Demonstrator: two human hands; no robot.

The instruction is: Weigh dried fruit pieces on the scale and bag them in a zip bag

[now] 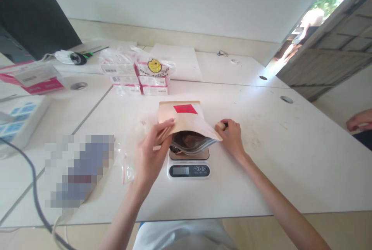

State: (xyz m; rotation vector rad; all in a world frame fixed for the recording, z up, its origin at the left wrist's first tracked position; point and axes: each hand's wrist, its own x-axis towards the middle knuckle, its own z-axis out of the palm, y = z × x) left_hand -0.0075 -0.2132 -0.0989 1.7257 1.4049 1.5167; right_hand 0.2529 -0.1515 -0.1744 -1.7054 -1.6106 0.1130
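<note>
A kraft paper zip pouch with a red label lies tilted over a small digital scale, its mouth open towards me. Inside shows a silvery lining, with something brownish that I cannot make out. My left hand grips the pouch's left edge between thumb and fingers. Close beside the pouch's right corner, my right hand is closed round a small beige rounded thing, whose kind is unclear. Part of the scale's plate is hidden under the pouch.
Pink-and-white boxes in clear plastic are stacked behind the pouch. Clear plastic bags lie left of the scale, near a blurred-out flat object. A cable crosses the left side. Another person's hand shows at far right.
</note>
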